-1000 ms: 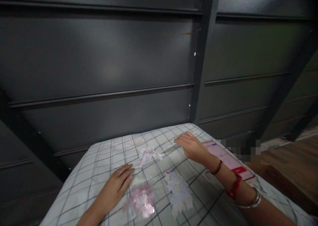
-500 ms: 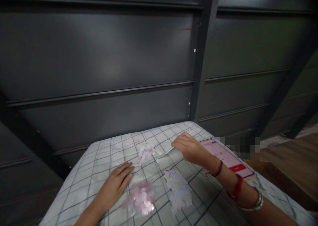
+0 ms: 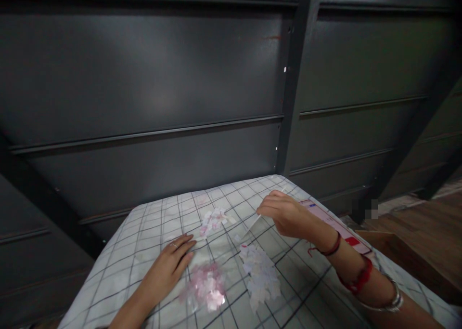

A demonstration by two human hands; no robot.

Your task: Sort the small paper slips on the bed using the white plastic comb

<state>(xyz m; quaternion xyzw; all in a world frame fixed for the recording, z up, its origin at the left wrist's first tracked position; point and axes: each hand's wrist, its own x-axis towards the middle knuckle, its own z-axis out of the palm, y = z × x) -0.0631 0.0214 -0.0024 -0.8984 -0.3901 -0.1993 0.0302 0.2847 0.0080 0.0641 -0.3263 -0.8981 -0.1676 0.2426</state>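
My right hand (image 3: pixel 283 216) is closed around a thin white stick (image 3: pixel 251 225), slanting down to the left. Its lower tip is beside a small pale scrap (image 3: pixel 237 237) on the checked cloth; whether they touch I cannot tell. My left hand (image 3: pixel 176 254) lies flat on the cloth, fingers stretched out, holding nothing. Past its fingertips is a heap of white and pink scraps (image 3: pixel 213 221). Nearer to me is a shiny pink pile of small pieces (image 3: pixel 209 286), partly clear. Right of that, a patch of overlapping white scraps (image 3: pixel 260 277) is spread out.
A phone (image 3: pixel 337 227) with a lit pink screen lies partly behind my right wrist. The white checked cloth (image 3: pixel 162 223) covers the surface. Dark metal panels (image 3: pixel 151 78) rise behind it. A brown cardboard box (image 3: pixel 400 259) stands below the right edge, by a wooden floor (image 3: pixel 415 220).
My right hand has moved a little right, and the stick's tip now points lower, near the small scrap. My left hand has stayed flat. The view has shifted slightly.
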